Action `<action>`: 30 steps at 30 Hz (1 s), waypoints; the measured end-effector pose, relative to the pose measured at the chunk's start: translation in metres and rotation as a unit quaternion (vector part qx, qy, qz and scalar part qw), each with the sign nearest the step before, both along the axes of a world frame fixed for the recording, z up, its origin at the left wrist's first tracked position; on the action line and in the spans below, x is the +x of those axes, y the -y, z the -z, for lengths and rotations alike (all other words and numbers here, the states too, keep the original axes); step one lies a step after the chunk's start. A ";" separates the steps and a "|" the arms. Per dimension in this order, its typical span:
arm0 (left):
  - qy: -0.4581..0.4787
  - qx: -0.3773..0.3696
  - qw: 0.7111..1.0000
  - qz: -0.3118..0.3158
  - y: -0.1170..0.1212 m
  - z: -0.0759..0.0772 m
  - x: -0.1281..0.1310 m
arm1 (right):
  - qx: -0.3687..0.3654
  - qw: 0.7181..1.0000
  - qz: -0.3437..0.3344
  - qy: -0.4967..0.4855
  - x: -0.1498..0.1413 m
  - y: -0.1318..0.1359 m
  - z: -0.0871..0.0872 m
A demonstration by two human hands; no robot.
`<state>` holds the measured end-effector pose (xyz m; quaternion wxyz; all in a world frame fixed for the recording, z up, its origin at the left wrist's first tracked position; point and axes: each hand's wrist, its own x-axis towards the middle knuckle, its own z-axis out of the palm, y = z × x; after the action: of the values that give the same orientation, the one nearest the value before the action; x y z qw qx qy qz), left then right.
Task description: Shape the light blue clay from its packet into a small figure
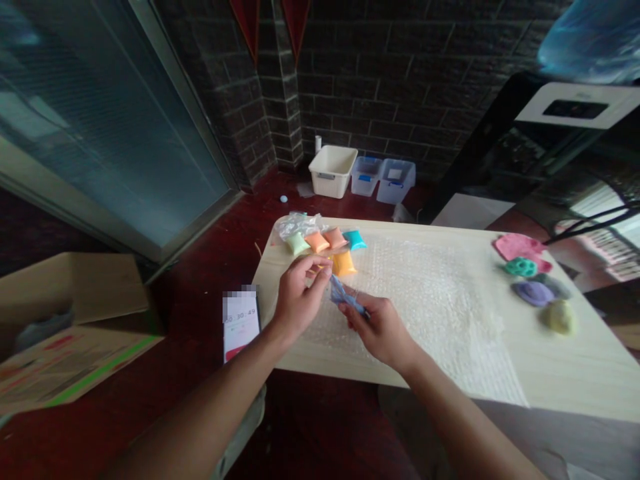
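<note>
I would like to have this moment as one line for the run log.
left hand: pinches one end of bluish packet; right hand: grips other end; close beyond: yellow packet; on table: bubble wrap

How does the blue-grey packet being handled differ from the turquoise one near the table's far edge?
The blue-grey packet is up in the right hand, with the left hand at its other end; the turquoise packet lies on the table. The blue-grey packet looks creased and narrow, the turquoise packet plump. The blue-grey packet is duller, the turquoise packet brighter. Both are small.
</note>
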<state>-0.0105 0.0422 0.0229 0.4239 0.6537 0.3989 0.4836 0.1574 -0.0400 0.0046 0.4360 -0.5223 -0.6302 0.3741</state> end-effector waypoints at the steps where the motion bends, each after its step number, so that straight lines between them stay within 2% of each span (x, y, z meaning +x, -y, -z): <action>1: -0.029 0.049 0.998 0.000 0.001 -0.003 -0.001 | 0.017 1.000 0.002 0.023 0.000 0.000 0.001; 4: -0.109 0.157 0.979 0.066 0.005 -0.010 -0.003 | 0.059 0.994 0.011 0.089 0.000 -0.001 0.001; 6: -0.152 0.190 0.963 0.114 0.008 -0.012 -0.002 | 0.074 0.988 0.014 0.131 0.000 -0.003 0.001; 10: -0.211 0.232 0.937 0.151 0.010 -0.011 -0.001 | 0.094 0.976 0.020 0.193 -0.002 -0.005 0.001; 14: -0.202 0.206 0.941 0.175 0.005 -0.009 -0.004 | 0.102 0.971 0.025 0.217 -0.004 -0.008 0.002; 22: -0.157 0.162 0.958 0.177 0.001 -0.008 -0.009 | 0.124 0.958 0.031 0.255 -0.003 -0.009 0.002; 25: -0.112 0.131 0.971 0.168 0.004 -0.013 -0.010 | 0.146 0.970 0.012 0.196 -0.006 -0.010 0.000; 28: -0.080 0.111 0.978 0.158 0.009 -0.017 -0.011 | 0.134 0.983 -0.034 0.121 -0.011 -0.011 -0.001; 30: -0.078 0.109 0.979 0.156 0.011 -0.017 -0.013 | 0.130 0.983 -0.060 0.119 -0.015 -0.012 0.001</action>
<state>-0.0235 0.0316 0.0401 0.3874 0.7860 0.2690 0.3997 0.1423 -0.0284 0.0033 0.3984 -0.4634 -0.7511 0.2497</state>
